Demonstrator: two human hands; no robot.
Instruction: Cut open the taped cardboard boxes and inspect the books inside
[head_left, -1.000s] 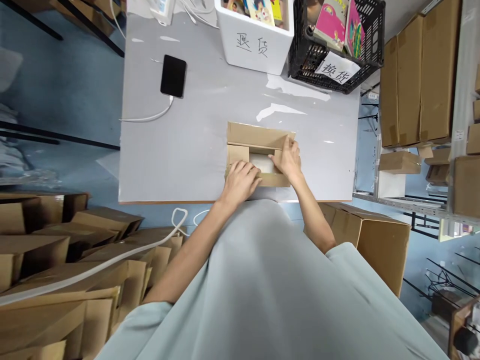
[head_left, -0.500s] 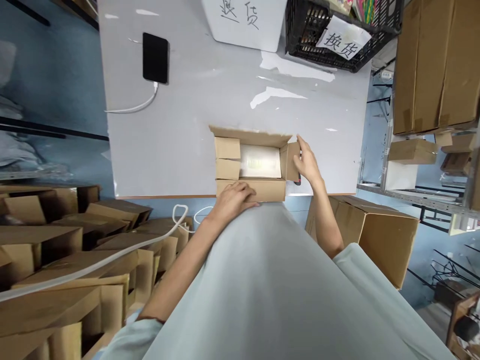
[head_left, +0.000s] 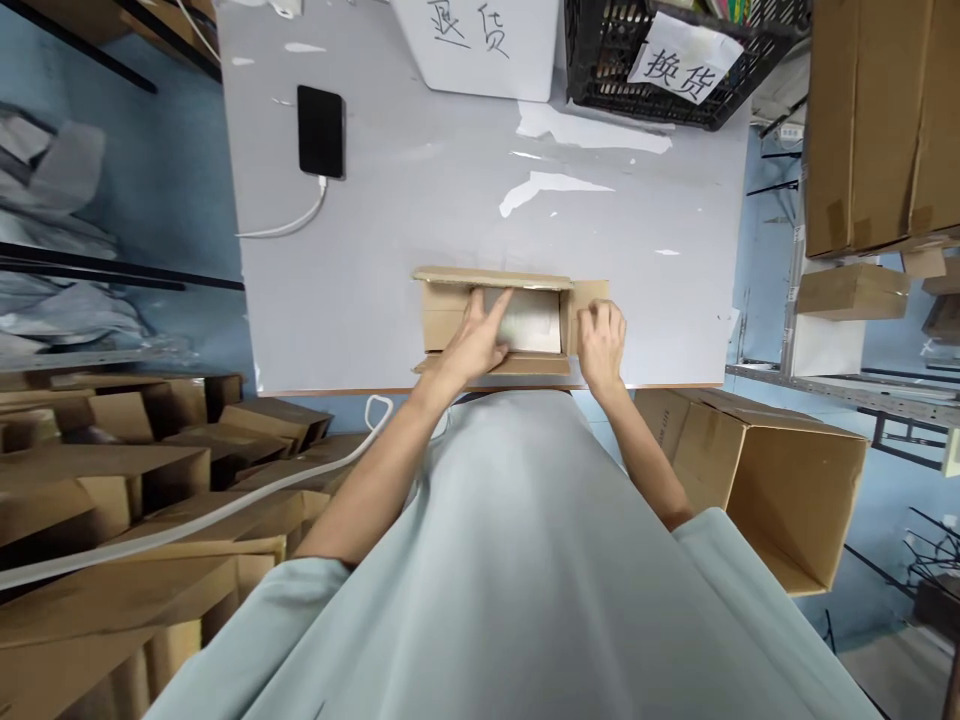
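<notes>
A small cardboard box point(head_left: 566, 325) stands at the table's front edge with its top flaps raised. Inside it lies a flat, pale, glossy item point(head_left: 529, 322). My left hand point(head_left: 474, 342) reaches over the left part of the box, fingers apart, fingertips near the far flap point(head_left: 495, 277). Beside the box's right flap point(head_left: 589, 292), my right hand point(head_left: 602, 345) is closed with its fingers curled. What is in those fingers, if anything, is hidden.
A phone point(head_left: 321, 132) with a white cable lies on the table point(head_left: 390, 220) at the left. At the back stand a white bin point(head_left: 487, 70) and a black crate point(head_left: 600, 80) with paper labels. Cardboard boxes point(head_left: 247, 425) crowd the lower left; an open carton point(head_left: 795, 500) stands at right.
My left hand has moved from the near flap up over the box. My right hand has curled its fingers and shifted slightly down. The far flap is tilted more inward.
</notes>
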